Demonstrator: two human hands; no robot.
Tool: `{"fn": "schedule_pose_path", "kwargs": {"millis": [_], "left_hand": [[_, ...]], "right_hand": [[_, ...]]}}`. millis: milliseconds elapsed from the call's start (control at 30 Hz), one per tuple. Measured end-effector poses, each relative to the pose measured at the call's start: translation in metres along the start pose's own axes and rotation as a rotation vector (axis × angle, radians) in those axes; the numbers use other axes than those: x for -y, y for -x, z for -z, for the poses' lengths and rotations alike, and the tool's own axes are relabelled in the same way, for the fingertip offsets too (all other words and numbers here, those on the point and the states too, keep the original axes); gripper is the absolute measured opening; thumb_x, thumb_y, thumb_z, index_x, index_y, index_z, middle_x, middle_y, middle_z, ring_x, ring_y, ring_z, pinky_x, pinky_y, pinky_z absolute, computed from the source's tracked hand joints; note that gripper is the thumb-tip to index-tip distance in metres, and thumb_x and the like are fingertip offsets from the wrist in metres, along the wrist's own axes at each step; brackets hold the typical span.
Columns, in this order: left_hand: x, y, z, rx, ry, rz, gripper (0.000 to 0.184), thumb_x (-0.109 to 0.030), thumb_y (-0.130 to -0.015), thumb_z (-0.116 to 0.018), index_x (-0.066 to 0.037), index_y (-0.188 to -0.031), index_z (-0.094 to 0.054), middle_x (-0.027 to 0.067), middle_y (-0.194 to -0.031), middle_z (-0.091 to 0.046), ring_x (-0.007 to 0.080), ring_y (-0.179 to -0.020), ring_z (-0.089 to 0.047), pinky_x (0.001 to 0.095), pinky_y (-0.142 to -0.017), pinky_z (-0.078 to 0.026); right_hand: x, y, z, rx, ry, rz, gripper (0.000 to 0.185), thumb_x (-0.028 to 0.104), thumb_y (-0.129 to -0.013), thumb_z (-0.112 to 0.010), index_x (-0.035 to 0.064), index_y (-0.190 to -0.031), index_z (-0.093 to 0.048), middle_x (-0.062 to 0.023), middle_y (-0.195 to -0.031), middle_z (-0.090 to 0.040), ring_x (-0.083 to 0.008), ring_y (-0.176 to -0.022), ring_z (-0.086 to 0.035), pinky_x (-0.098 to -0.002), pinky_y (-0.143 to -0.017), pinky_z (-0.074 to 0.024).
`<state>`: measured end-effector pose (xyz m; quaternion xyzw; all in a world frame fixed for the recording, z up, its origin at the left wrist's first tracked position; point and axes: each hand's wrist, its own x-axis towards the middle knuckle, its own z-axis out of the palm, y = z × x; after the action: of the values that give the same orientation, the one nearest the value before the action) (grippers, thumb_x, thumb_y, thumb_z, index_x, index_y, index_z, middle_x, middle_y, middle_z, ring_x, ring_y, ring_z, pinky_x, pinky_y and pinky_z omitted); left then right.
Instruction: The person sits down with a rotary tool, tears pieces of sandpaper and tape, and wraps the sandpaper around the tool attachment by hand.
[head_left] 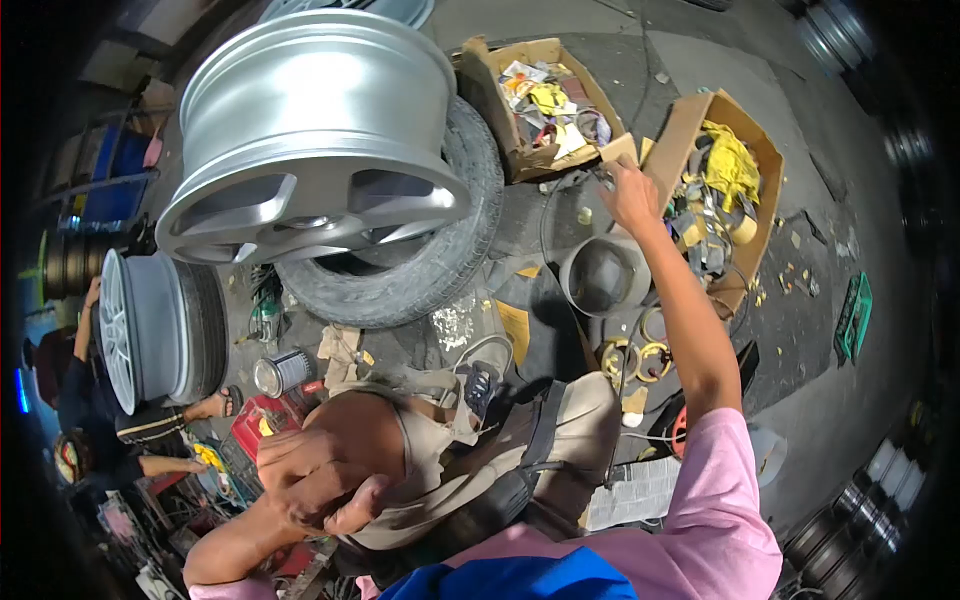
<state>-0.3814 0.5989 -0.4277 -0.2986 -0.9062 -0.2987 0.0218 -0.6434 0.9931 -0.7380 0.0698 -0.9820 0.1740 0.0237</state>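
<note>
My right hand point(630, 195) reaches forward between two cardboard boxes, above a grey round pot point(603, 275). Its fingers are pinched together near a small dark item that I cannot make out. Close to my body, my left hand point(325, 482) is curled into a loose fist in front of my bent knee point(355, 430); the inside of the fist is hidden. Ahead on the left, a large silver wheel rim point(320, 90) rests over a dusty tire point(400, 290), its spoked face tilted toward me.
Scraps and wrappers fill the left cardboard box point(520, 165); the right box point(765, 215) holds a yellow cloth point(730, 165). Tape rolls point(653, 362), a tin can point(283, 373) and a green tray point(853, 318) lie about. Another person point(95, 440) works beside a second wheel point(150, 330).
</note>
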Motion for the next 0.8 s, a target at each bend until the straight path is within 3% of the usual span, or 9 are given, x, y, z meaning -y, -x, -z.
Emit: {"fn": "schedule_pose_path", "kwargs": {"millis": [67, 167, 233, 267, 433, 567, 633, 767, 800], "left_hand": [[0.003, -0.002, 0.005, 0.009, 0.014, 0.057, 0.005, -0.012, -0.079, -0.077, -0.01, -0.078, -0.073, 0.0037, -0.068, -0.063, 0.0202, -0.05, -0.059, 0.0327, -0.049, -0.044], [0.005, 0.001, 0.013, 0.061, 0.079, 0.183, 0.008, -0.003, -0.085, -0.073, -0.007, -0.092, -0.074, 0.0061, -0.076, -0.07, 0.0206, -0.057, -0.065, 0.0359, -0.057, -0.052], [0.007, 0.005, 0.016, 0.103, 0.138, 0.265, 0.015, 0.003, -0.088, -0.071, -0.005, -0.1, -0.075, 0.0077, -0.081, -0.075, 0.0209, -0.062, -0.068, 0.038, -0.062, -0.057], [0.009, 0.007, 0.016, 0.101, 0.107, 0.287, 0.008, -0.003, -0.089, -0.072, -0.004, -0.097, -0.075, 0.0088, -0.071, -0.072, 0.0244, -0.063, -0.069, 0.0387, -0.062, -0.057], [0.019, 0.013, 0.021, 0.112, 0.124, 0.366, 0.007, -0.01, -0.091, -0.072, -0.005, -0.092, -0.076, 0.0098, -0.075, -0.073, 0.0271, -0.065, -0.069, 0.0396, -0.062, -0.056], [0.03, 0.048, 0.025, 0.139, 0.114, 0.447, 0.012, -0.014, -0.091, -0.071, -0.005, -0.098, -0.076, 0.0097, -0.083, -0.075, 0.0272, -0.072, -0.071, 0.0392, -0.067, -0.058], [0.031, 0.052, 0.024, 0.112, 0.095, 0.459, 0.01, -0.014, -0.09, -0.071, -0.005, -0.094, -0.075, 0.0096, -0.081, -0.072, 0.0275, -0.07, -0.069, 0.0394, -0.066, -0.056], [0.028, 0.048, 0.019, 0.047, 0.002, 0.461, 0.008, -0.014, -0.088, -0.071, -0.007, -0.088, -0.072, 0.0094, -0.077, -0.068, 0.0279, -0.067, -0.066, 0.0399, -0.065, -0.052], [0.028, 0.047, 0.017, 0.034, -0.028, 0.459, 0.007, -0.014, -0.087, -0.071, -0.007, -0.086, -0.072, 0.0093, -0.075, -0.066, 0.0281, -0.066, -0.065, 0.04, -0.064, -0.051]], "right_hand": [[-0.003, -0.035, -0.036, 0.013, 0.068, 0.024, 0.028, 0.014, -0.084, -0.075, 0.0076, -0.111, -0.071, -0.0147, -0.122, -0.066, -0.0379, -0.106, -0.069, -0.0481, -0.09, -0.0564], [-0.029, -0.073, -0.079, -0.088, 0.172, 0.142, 0.03, 0.023, -0.083, -0.078, 0.0084, -0.109, -0.074, -0.0119, -0.114, -0.071, -0.0368, -0.1, -0.071, -0.0481, -0.087, -0.0564], [-0.041, -0.083, -0.091, 0.258, 0.387, 0.052, 0.031, 0.025, -0.084, -0.078, 0.0078, -0.11, -0.074, -0.0117, -0.12, -0.071, -0.0362, -0.096, -0.072, -0.0473, -0.086, -0.0566], [-0.047, -0.079, -0.093, 0.146, 0.311, 0.064, 0.029, 0.025, -0.086, -0.077, 0.0043, -0.105, -0.074, -0.0132, -0.121, -0.071, -0.0349, -0.092, -0.073, -0.0459, -0.084, -0.0571], [-0.045, -0.065, -0.08, 0.089, 0.38, 0.162, 0.026, 0.023, -0.086, -0.076, 0.0, -0.097, -0.072, -0.017, -0.114, -0.072, -0.0344, -0.088, -0.074, -0.0466, -0.08, -0.058], [-0.055, -0.052, -0.068, 0.116, 0.398, 0.147, 0.017, 0.017, -0.083, -0.072, 0.0021, -0.09, -0.069, -0.0169, -0.102, -0.074, -0.0355, -0.083, -0.074, -0.0472, -0.073, -0.0585], [-0.069, -0.025, -0.057, 0.128, 0.462, 0.111, 0.017, 0.024, -0.087, -0.071, 0.0072, -0.089, -0.074, -0.0164, -0.084, -0.074, -0.0333, -0.08, -0.075, -0.0454, -0.073, -0.0594], [-0.085, -0.004, -0.029, 0.199, 0.456, 0.112, 0.021, 0.027, -0.085, -0.073, 0.0084, -0.094, -0.076, -0.017, -0.085, -0.074, -0.0349, -0.083, -0.075, -0.047, -0.075, -0.059], [-0.095, -0.017, -0.028, 0.295, 0.255, 0.08, 0.021, 0.028, -0.086, -0.072, 0.0095, -0.095, -0.077, -0.0168, -0.086, -0.075, -0.0353, -0.083, -0.074, -0.0467, -0.075, -0.0588]]}}
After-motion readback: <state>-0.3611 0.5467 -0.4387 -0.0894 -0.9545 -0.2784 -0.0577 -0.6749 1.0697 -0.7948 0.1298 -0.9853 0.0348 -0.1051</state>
